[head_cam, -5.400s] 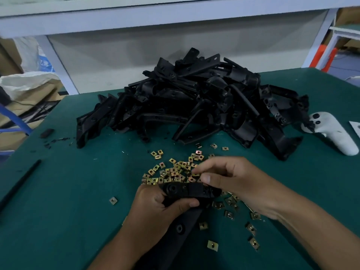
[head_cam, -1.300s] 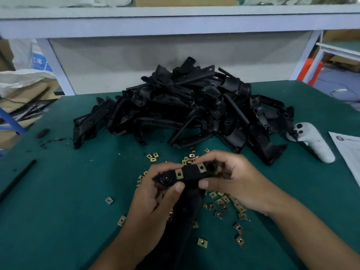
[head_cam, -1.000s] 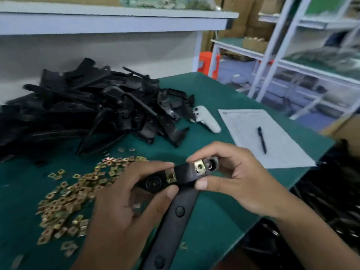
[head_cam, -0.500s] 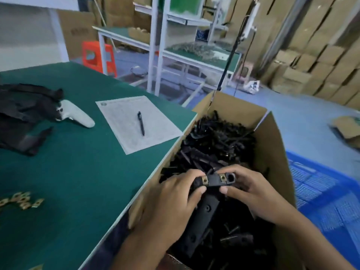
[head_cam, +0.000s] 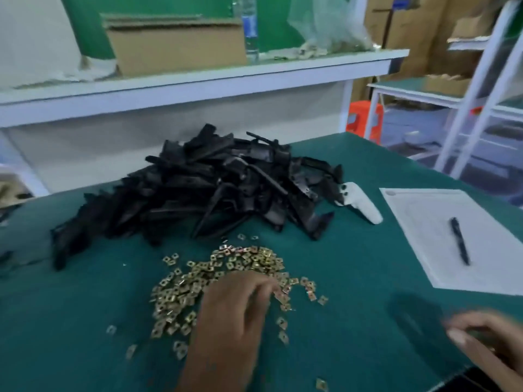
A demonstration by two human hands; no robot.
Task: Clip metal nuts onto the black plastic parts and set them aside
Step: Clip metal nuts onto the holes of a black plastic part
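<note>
A heap of black plastic parts point(head_cam: 215, 188) lies at the back of the green table point(head_cam: 70, 321). In front of it spreads a scatter of several small brass-coloured metal nuts point(head_cam: 240, 261). My left hand point(head_cam: 232, 312) lies palm down over the near side of the nuts, fingers bent down among them; their tips are blurred and hidden, so a pinch cannot be told. My right hand point(head_cam: 486, 338) hovers at the table's lower right edge, blurred, fingers loosely curled, holding nothing. Neither hand holds a black part.
A white hand controller point(head_cam: 359, 205) lies against the heap's right side. A sheet of paper point(head_cam: 424, 222) with a black pen point(head_cam: 460, 240) sits at the right. A white shelf point(head_cam: 198, 80) with a cardboard box point(head_cam: 175, 43) runs behind the table.
Half a second ago both hands held a black part with two nuts over a carton beside the table. Now the view is back on the table and both hands are without that part.
</note>
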